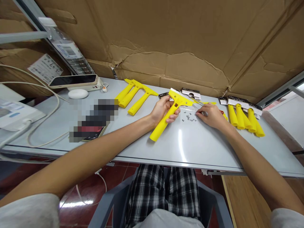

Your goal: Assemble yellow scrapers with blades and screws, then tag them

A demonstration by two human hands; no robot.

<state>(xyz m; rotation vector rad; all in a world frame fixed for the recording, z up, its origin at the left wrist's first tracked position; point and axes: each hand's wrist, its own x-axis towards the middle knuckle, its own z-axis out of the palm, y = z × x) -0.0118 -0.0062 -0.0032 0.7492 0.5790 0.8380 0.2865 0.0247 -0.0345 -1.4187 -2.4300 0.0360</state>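
My left hand (165,110) is closed around a yellow plastic scraper handle (162,124), held tilted above the table with its wide, T-shaped head pointing up and away. Small metal screws show in that head. Just to the right, my right hand (210,114) is closed on what looks like a slim metal screwdriver (200,103), mostly hidden by the fingers. Its fingertips are low over the table beside several loose small screws (188,117). Whether they also pinch a screw, I cannot tell.
Several yellow scraper handles (139,103) lie at left; several more, with printed cards (244,104), lie at right. Clear packaging (187,106) sits behind my hands. Phone (73,80), white case (78,94), bottle (68,49) and cables occupy the left. Cardboard (171,41) walls the back.
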